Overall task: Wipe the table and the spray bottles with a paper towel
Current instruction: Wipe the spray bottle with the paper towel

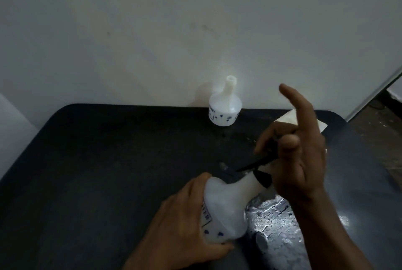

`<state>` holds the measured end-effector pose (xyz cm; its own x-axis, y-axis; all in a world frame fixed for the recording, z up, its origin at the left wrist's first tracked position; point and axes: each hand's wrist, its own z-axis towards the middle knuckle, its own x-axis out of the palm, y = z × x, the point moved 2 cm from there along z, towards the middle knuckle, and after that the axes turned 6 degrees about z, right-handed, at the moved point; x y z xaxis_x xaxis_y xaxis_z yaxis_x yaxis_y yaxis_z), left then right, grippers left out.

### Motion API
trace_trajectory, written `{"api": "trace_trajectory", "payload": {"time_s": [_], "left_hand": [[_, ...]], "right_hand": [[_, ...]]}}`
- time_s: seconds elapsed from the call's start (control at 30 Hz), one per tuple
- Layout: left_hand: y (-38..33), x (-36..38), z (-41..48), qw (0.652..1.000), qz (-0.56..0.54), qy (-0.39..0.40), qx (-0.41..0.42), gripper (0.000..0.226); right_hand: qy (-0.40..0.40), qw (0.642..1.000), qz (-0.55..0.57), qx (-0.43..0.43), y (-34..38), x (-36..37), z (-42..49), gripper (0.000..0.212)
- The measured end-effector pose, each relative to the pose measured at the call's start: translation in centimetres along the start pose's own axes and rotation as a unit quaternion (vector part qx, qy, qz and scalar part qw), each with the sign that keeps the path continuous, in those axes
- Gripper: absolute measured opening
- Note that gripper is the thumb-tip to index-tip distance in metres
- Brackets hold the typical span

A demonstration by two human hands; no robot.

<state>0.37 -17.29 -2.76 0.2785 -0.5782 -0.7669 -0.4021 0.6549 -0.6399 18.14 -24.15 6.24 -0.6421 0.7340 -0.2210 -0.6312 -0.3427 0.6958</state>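
My left hand [187, 221] grips the body of a white spray bottle [228, 204], held tilted over the dark table [97, 171]. My right hand [298, 156] is on the bottle's black spray head [263, 164], thumb and lower fingers around it, index finger raised straight up. A second white bottle [224, 106] with no spray head stands upright at the table's back edge by the wall. A folded paper towel [289, 118] lies at the back right, partly hidden behind my right hand.
A wet, shiny patch [276, 224] covers the table under my right forearm. The white wall [195, 30] rises directly behind the table. The table's right edge and a patch of floor [382, 130] show at the far right.
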Motion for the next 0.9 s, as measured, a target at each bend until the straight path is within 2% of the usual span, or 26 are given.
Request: {"api": "trace_trajectory", "payload": {"time_s": [0.17,0.27,0.3,0.4,0.47,0.6,0.7,0.77,0.83,0.9], "left_hand": [[0.5,0.5,-0.1,0.999,0.044,-0.015,0.027,0.104],[1.2,0.2,0.0,0.998,0.026,-0.059,0.023,0.104],[1.5,0.1,0.0,0.996,0.024,-0.084,0.025,0.103],[2.1,-0.1,0.0,0.986,0.045,-0.157,0.016,0.104],[2.3,-0.1,0.0,0.984,0.045,-0.175,0.001,0.105],[1.8,-0.3,0.3,0.975,-0.057,-0.21,-0.037,0.107],[1.2,0.2,0.7,0.955,-0.151,-0.24,-0.084,0.106],[1.1,0.4,0.9,0.939,-0.192,-0.26,-0.116,0.103],[1.3,0.2,1.2,0.92,-0.21,-0.3,-0.14,0.098],[1.7,-0.4,1.7,0.898,-0.224,-0.343,-0.16,0.099]], "right_hand": [[-0.081,0.986,0.146,0.026,1.2,-0.1,0.6,0.079],[-0.092,0.972,0.216,0.008,1.8,-0.3,1.0,0.059],[-0.12,0.96,0.252,0.031,1.8,-0.5,1.3,0.053],[-0.253,0.895,0.337,0.144,0.7,-2.2,1.7,0.041],[-0.296,0.847,0.383,0.22,-0.2,-2.9,1.6,0.044],[-0.292,0.729,0.474,0.398,-2.3,-2.4,0.6,0.052],[-0.27,0.66,0.519,0.472,-3.6,-2.2,-0.2,0.046],[-0.263,0.635,0.527,0.5,-4.0,-2.6,-0.4,0.031],[-0.258,0.624,0.528,0.514,-4.2,-3.1,-0.3,0.047],[-0.251,0.63,0.532,0.506,-4.4,-3.3,-0.1,0.061]]}}
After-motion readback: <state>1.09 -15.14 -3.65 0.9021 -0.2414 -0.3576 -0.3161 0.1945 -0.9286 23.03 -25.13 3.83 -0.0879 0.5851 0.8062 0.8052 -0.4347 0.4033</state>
